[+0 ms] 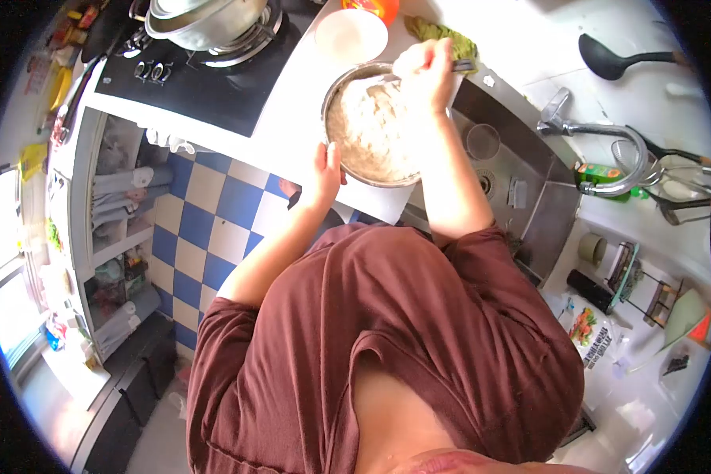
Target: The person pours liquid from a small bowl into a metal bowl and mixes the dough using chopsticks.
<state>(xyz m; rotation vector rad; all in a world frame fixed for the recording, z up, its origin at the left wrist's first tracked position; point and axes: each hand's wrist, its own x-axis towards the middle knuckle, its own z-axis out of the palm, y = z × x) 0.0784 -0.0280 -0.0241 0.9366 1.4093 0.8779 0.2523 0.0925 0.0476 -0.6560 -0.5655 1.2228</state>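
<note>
A round metal bowl (329, 103) stands on the white counter, holding a pale, lumpy, dough-like mixture (375, 130). My left hand (325, 172) grips the bowl's near left side, with the thumb by the rim and the other fingers partly hidden. Over the far right rim, my right hand (426, 73) is closed around the handle of a metal utensil (464, 66). The utensil's shaft slants down into the mixture, and its working end is covered, so its kind does not show.
Just beyond the bowl are a pale round dish (351, 36) and a leafy green vegetable (442, 33). A pot (205, 28) sits on the black gas stove (249, 95) to the left. The sink (521, 134) and its tap (577, 126) are on the right.
</note>
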